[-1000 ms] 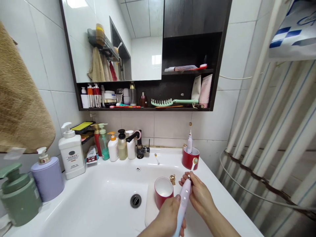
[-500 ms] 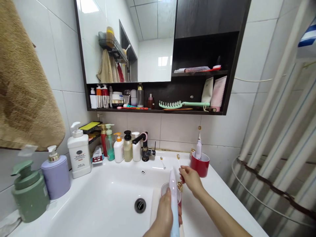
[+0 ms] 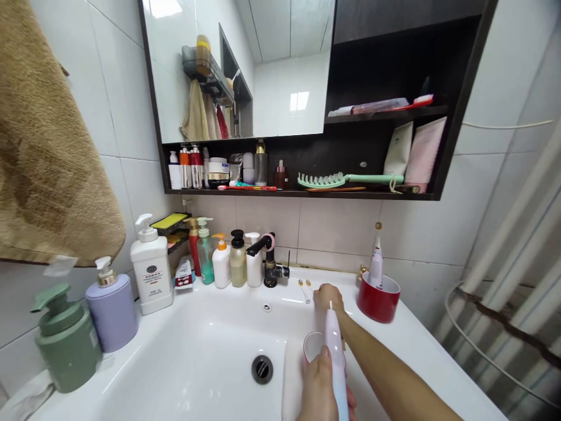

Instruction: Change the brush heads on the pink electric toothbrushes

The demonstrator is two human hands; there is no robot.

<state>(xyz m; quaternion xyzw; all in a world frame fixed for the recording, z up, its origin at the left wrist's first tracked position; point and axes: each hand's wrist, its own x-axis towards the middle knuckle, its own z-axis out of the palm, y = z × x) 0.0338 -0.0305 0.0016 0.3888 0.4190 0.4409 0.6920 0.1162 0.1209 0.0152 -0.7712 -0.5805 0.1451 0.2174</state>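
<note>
My left hand (image 3: 319,383) is wrapped round an electric toothbrush handle (image 3: 335,345), pale pink fading to light blue. The handle stands upright with a bare metal shaft at its tip. Beyond it, my right hand (image 3: 328,294) is at the sink's back ledge, fingers pinched at a small white toothbrush head (image 3: 309,284); the fingertips are partly hidden. A second toothbrush head (image 3: 302,290) lies on the ledge just left of it. Behind my left hand is a cup (image 3: 312,345) with a white inside, partly covered.
A red cup (image 3: 379,301) holding another electric toothbrush (image 3: 376,263) stands on the right ledge. The black faucet (image 3: 270,266) rises at the back of the white sink (image 3: 197,345). Several pump bottles (image 3: 151,269) line the left side. A dark cabinet (image 3: 302,196) overhangs the ledge.
My right hand has moved forward to the ledge and brought the toothbrush head down beside the other one. The view has shifted, while my left hand still holds the toothbrush handle.
</note>
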